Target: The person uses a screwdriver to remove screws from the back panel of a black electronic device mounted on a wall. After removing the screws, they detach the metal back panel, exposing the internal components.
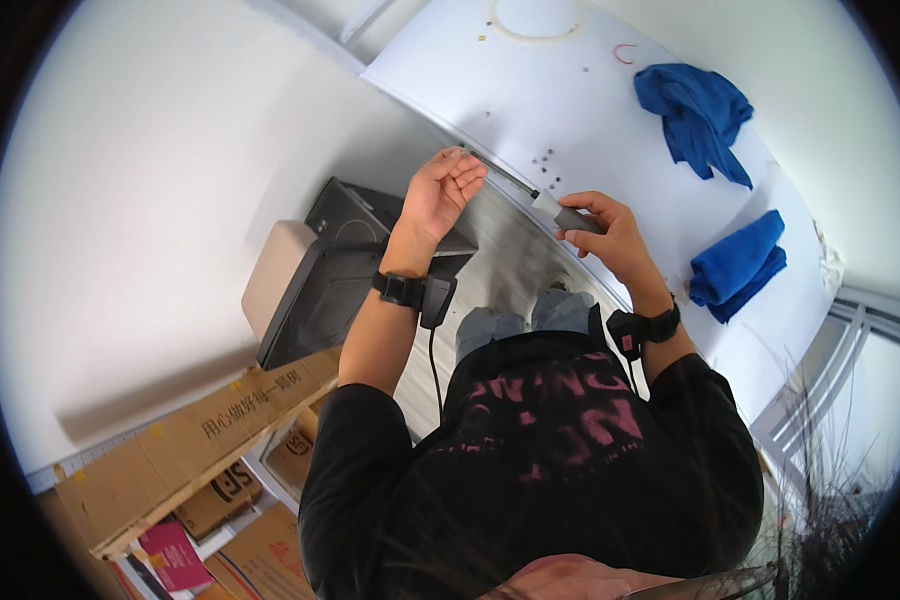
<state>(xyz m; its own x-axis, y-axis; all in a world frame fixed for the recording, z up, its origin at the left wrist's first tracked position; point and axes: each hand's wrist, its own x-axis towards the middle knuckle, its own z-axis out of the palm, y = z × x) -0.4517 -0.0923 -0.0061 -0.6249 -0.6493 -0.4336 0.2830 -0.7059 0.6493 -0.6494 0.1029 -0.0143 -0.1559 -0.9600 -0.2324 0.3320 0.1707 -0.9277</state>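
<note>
My right hand (610,235) is closed round the grey and white handle of a screwdriver (547,202). Its long dark shaft slants up and left toward my left hand (445,190). The fingertips of that hand are pinched together beside the shaft's tip; whatever they hold there is too small to make out. Both hands are over the near edge of the white table (590,110). Just past the shaft, several small dark pieces (550,165), perhaps screws or nuts, lie scattered on the tabletop.
Two blue cloths (695,110) (738,262) lie on the table's right part. A pale ring (535,38) and a short red curved piece (625,50) lie at the far end. A black box (345,215) and a chair (320,300) stand to the left, cardboard boxes (200,425) lower left.
</note>
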